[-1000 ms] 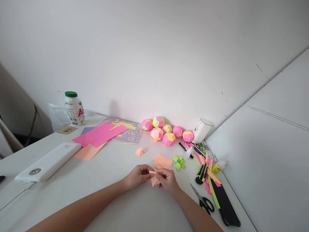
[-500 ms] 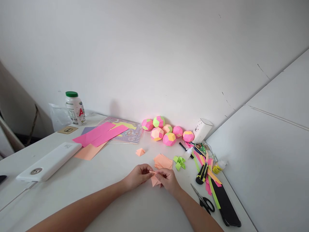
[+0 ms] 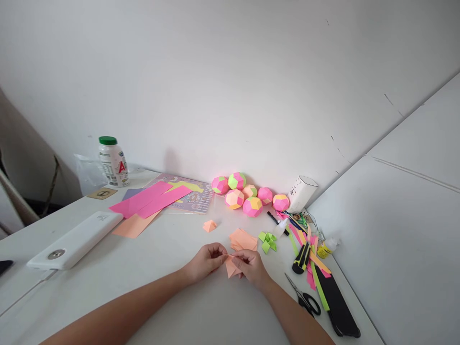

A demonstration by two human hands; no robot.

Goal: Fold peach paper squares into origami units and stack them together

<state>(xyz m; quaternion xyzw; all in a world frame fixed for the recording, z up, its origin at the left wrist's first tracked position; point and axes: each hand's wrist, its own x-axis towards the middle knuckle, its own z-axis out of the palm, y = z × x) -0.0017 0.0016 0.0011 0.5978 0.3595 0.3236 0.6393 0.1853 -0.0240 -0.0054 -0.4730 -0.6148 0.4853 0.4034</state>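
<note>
Green-capped bottle (image 3: pixel 112 165) beyond a white power bank (image 3: pixel 81 239), at left

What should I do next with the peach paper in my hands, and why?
Perhaps pinch along its upper edge to firm it: your left hand and right hand hold the peach paper there, fingertips close together, so both seem well placed to press.

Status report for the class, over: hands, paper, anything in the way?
Left hand, right hand: pinching folded peach paper piece. Just beyond, seemingly not blocking: layered peach paper pile.
</note>
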